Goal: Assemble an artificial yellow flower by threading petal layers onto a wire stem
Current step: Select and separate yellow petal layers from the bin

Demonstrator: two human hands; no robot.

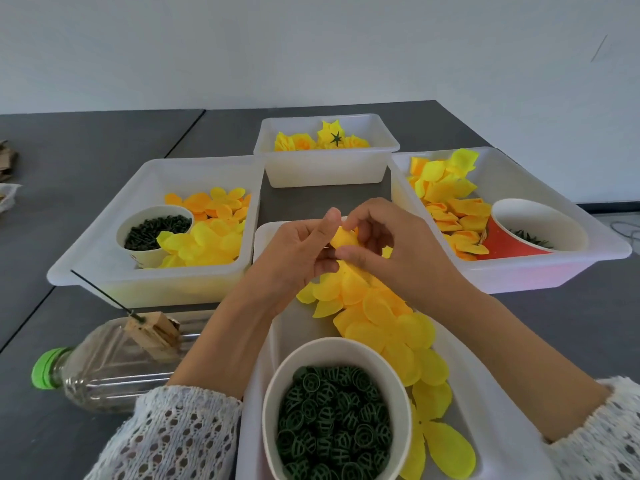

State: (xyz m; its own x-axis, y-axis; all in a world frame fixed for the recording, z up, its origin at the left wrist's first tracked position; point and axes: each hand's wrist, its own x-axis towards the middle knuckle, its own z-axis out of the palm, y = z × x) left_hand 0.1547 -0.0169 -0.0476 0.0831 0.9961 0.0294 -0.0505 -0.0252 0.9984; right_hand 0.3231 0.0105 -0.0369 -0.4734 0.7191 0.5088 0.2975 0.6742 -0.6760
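Over the near white tray (266,341) of loose yellow petals (391,327), the left hand (294,251) and right hand (388,244) meet, fingertips of both pinching one small petal layer (343,237) between them; any wire stem there seems hidden.

- We saw four white trays: a left tray (104,244), a back tray (327,171), a right tray (519,275) and a near tray (485,386).
- We counted three paper cups: one white cup (145,256) in the left tray, one red cup (509,242) in the right tray and one big cup (273,393) in the near tray.
- We saw one clear bottle (104,368) with one green cap (45,368).
- We saw two hands, a left hand (294,258) and a right hand (398,251).
- There were too many yellow petals (381,327) to count.
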